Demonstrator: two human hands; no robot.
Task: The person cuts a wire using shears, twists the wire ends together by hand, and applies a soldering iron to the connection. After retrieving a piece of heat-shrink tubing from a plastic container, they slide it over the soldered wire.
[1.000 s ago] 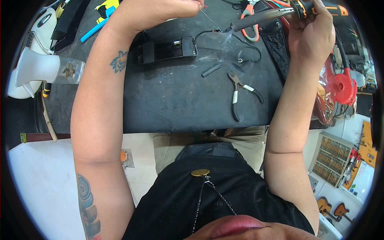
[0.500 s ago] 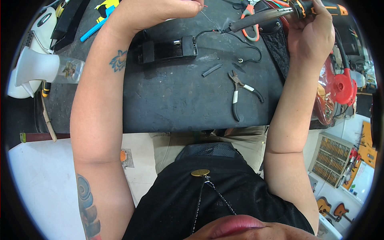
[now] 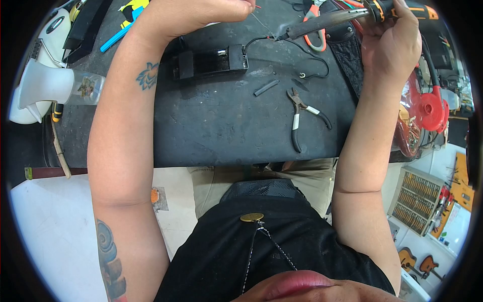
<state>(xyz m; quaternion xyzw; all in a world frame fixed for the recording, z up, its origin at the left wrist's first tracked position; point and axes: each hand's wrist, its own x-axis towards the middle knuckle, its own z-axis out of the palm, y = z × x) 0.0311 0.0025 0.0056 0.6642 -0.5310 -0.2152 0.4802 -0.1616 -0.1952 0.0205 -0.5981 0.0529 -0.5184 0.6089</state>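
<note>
The right hand (image 3: 386,48), at upper right, has its fingers closed around a soldering iron (image 3: 327,22), whose tip is at the black cable (image 3: 260,39) in upper centre. The left hand's (image 3: 209,12) grip I cannot tell. It seems a soldering step, calling next for steady tip contact.

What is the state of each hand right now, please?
Left hand: closed, apparently holding a thin wire.
Right hand: closed, holding the soldering iron.
</note>
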